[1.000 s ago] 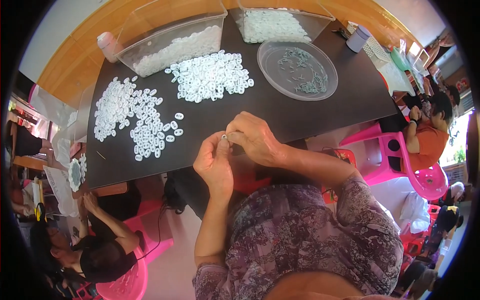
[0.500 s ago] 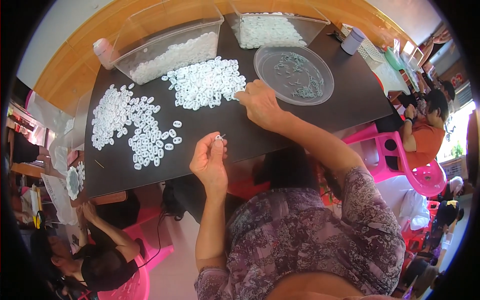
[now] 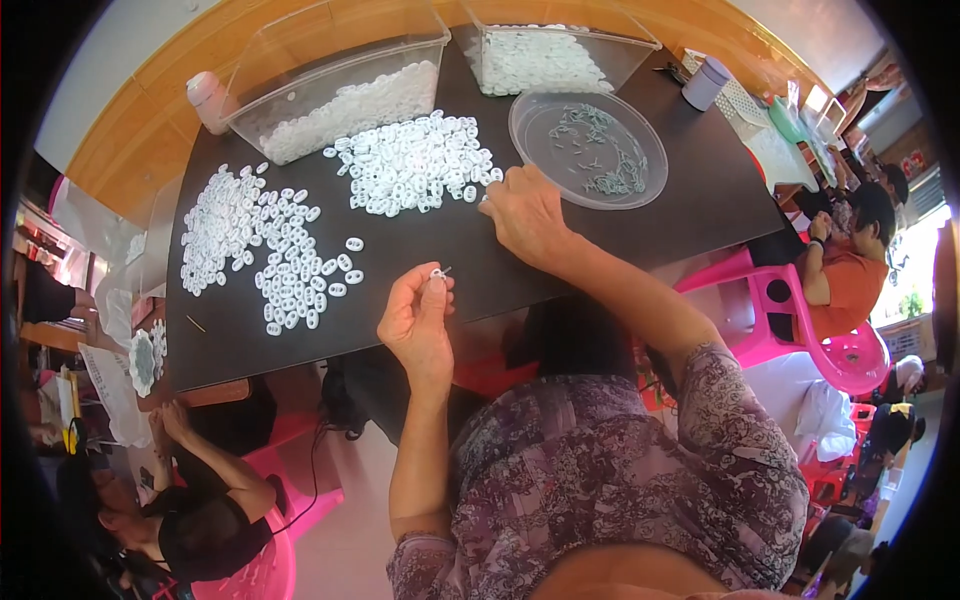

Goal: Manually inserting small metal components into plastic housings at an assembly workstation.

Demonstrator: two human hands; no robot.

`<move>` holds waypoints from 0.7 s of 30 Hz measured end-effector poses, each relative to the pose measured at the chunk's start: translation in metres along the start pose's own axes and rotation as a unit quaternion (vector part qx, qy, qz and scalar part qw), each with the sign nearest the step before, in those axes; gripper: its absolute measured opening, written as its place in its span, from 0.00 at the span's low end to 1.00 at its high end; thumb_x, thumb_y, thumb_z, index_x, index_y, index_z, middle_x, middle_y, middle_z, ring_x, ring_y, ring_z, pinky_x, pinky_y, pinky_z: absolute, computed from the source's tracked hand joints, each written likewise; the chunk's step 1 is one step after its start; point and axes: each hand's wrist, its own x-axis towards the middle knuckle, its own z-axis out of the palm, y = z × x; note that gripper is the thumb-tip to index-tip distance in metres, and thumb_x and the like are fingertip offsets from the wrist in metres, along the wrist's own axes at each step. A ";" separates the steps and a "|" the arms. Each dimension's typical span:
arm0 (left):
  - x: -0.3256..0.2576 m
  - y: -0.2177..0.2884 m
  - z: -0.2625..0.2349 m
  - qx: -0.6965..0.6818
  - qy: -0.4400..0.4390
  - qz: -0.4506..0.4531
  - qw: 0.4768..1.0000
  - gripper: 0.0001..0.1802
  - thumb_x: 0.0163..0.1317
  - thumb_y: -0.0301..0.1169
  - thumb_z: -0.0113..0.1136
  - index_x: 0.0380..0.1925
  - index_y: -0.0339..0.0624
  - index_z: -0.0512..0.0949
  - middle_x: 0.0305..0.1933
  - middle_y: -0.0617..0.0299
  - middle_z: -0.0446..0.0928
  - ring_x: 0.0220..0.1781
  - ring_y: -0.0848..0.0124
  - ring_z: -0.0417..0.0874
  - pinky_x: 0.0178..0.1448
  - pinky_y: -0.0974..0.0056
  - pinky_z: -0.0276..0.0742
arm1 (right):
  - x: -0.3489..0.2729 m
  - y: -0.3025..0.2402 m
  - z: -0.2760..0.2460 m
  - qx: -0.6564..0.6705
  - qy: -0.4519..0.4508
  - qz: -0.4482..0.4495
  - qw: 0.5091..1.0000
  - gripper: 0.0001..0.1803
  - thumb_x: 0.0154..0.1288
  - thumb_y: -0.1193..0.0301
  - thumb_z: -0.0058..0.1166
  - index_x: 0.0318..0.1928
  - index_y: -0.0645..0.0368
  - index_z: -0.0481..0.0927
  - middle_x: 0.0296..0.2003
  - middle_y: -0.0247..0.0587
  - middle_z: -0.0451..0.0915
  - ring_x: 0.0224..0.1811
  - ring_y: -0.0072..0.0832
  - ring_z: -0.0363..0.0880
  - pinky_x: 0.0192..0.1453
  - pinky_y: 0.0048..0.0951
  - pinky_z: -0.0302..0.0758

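Just over the table's near edge, my left hand (image 3: 420, 320) pinches a small white plastic piece (image 3: 436, 274) between thumb and fingers, with a thin grey pin sticking out of it. My right hand (image 3: 528, 215) is beside the right edge of a pile of white oval plastic pieces (image 3: 415, 165). Its fingertips are closed on a bit of white, seemingly one of those pieces, mostly hidden by the fingers. Behind that hand lies a round clear tray (image 3: 655, 190) holding scattered small grey pins (image 3: 615, 182).
Two clear bins (image 3: 330, 105) (image 3: 630, 60) of white pieces stand at the back. More ovals with two dark marks (image 3: 295, 265) spread at the left. A pink bottle (image 3: 207, 103) and a lidded cup (image 3: 706, 83) stand behind. People sit on pink chairs either side.
My right hand has drawn slightly right, away from the pile's edge, with its fingertips closed. My left hand has stayed nearly still with its white piece.
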 end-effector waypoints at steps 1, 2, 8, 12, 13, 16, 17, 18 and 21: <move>0.000 0.000 0.000 -0.004 -0.001 -0.001 1.000 0.09 0.61 0.25 0.58 0.39 0.32 0.77 0.31 0.59 0.79 0.28 0.79 0.76 0.30 0.75 0.73 | 0.001 0.000 0.001 0.002 -0.001 0.005 1.000 0.07 0.48 0.73 0.60 0.24 0.60 0.75 0.25 0.45 0.70 0.33 0.41 0.70 0.36 0.40 0.66; 0.000 0.000 0.000 -0.003 -0.001 0.000 1.000 0.09 0.61 0.25 0.58 0.39 0.32 0.77 0.31 0.59 0.79 0.28 0.79 0.76 0.30 0.75 0.73 | 0.001 0.000 0.001 0.002 0.000 0.005 1.000 0.07 0.48 0.73 0.60 0.24 0.60 0.75 0.25 0.45 0.70 0.33 0.41 0.70 0.36 0.40 0.66; -0.001 0.001 -0.003 0.005 -0.011 -0.011 1.000 0.09 0.62 0.26 0.57 0.41 0.34 0.77 0.32 0.62 0.78 0.32 0.79 0.77 0.34 0.76 0.72 | -0.006 -0.004 -0.007 0.107 0.007 -0.011 0.994 0.07 0.49 0.75 0.61 0.29 0.61 0.76 0.24 0.40 0.73 0.30 0.36 0.72 0.34 0.36 0.67; 0.000 0.004 -0.002 -0.007 -0.004 -0.021 1.000 0.09 0.61 0.25 0.57 0.41 0.33 0.77 0.32 0.61 0.78 0.30 0.79 0.77 0.33 0.76 0.72 | -0.012 -0.011 -0.018 0.452 -0.144 0.210 0.855 0.09 0.54 0.75 0.60 0.37 0.62 0.78 0.26 0.33 0.78 0.27 0.19 0.73 0.28 0.23 0.67; 0.000 0.005 -0.002 -0.016 0.001 -0.025 1.000 0.09 0.61 0.25 0.57 0.41 0.33 0.77 0.31 0.61 0.78 0.30 0.78 0.77 0.32 0.76 0.72 | -0.010 -0.014 -0.021 0.533 -0.158 0.239 0.796 0.10 0.55 0.75 0.59 0.39 0.62 0.78 0.27 0.32 0.80 0.26 0.15 0.73 0.26 0.18 0.66; 0.000 0.007 -0.002 -0.023 0.007 -0.022 0.999 0.09 0.60 0.24 0.58 0.41 0.32 0.77 0.30 0.59 0.79 0.28 0.77 0.77 0.31 0.75 0.73 | -0.006 -0.023 -0.039 0.606 -0.176 0.276 0.725 0.11 0.54 0.73 0.61 0.38 0.63 0.79 0.24 0.27 0.77 0.24 0.13 0.71 0.25 0.16 0.64; -0.001 0.009 -0.002 -0.021 0.008 -0.023 0.999 0.09 0.60 0.24 0.58 0.41 0.32 0.77 0.30 0.59 0.79 0.28 0.77 0.77 0.31 0.75 0.73 | -0.006 -0.025 -0.040 0.607 -0.176 0.277 0.724 0.11 0.54 0.73 0.61 0.38 0.63 0.79 0.24 0.27 0.77 0.24 0.13 0.71 0.25 0.16 0.64; -0.002 0.011 -0.001 -0.024 0.011 -0.024 0.999 0.09 0.60 0.24 0.58 0.40 0.31 0.77 0.30 0.59 0.79 0.27 0.77 0.77 0.30 0.75 0.73 | -0.007 -0.026 -0.041 0.626 -0.182 0.273 0.707 0.11 0.54 0.73 0.60 0.38 0.62 0.79 0.24 0.28 0.77 0.24 0.12 0.71 0.25 0.16 0.64; -0.006 0.018 0.004 -0.036 0.013 -0.025 0.999 0.09 0.60 0.23 0.58 0.40 0.30 0.77 0.30 0.57 0.79 0.27 0.76 0.77 0.30 0.75 0.73 | -0.010 -0.031 -0.038 0.652 -0.185 0.266 0.686 0.10 0.54 0.73 0.60 0.38 0.62 0.79 0.24 0.27 0.77 0.24 0.12 0.71 0.25 0.15 0.63</move>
